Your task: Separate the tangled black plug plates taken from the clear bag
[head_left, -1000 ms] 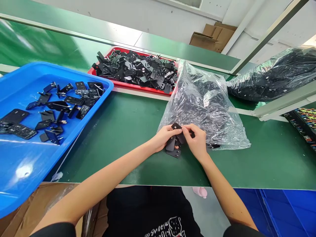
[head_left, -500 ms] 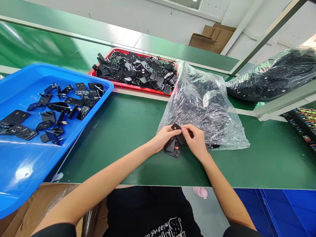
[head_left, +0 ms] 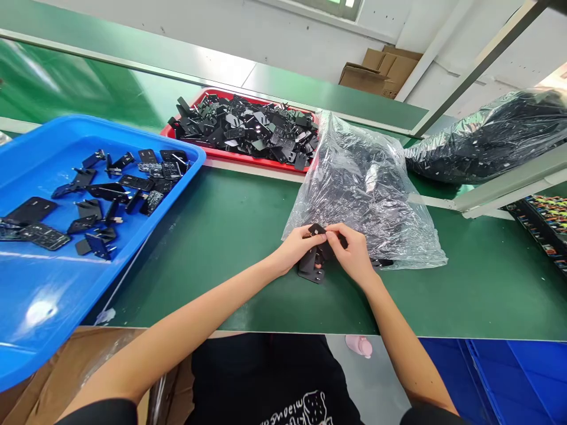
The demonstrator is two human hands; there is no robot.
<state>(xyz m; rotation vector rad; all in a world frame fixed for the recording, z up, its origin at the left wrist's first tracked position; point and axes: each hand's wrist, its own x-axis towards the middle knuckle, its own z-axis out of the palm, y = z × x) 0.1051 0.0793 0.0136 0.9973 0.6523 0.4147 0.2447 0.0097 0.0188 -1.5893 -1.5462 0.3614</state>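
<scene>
Both of my hands meet over the green table, in front of a clear plastic bag full of black parts. My left hand is closed, pinching a small flat black plate with holes. My right hand is closed too, its thumb and finger pressed at the plate's right edge; the exact grip is hidden by the fingers. Below them several more black plates show close under the hands, one with small holes at its end. The tip of another black part sticks out by the bag's lower edge.
On the left stands a blue tray holding scattered black parts. A red tray heaped with black pieces sits at the back. Another filled bag lies behind the metal post at right. A black box with colourful contents is at the far right.
Almost nothing differs: both hands stay at the same place with the black plate, with only tiny finger shifts. The whole view has moved very slightly.
</scene>
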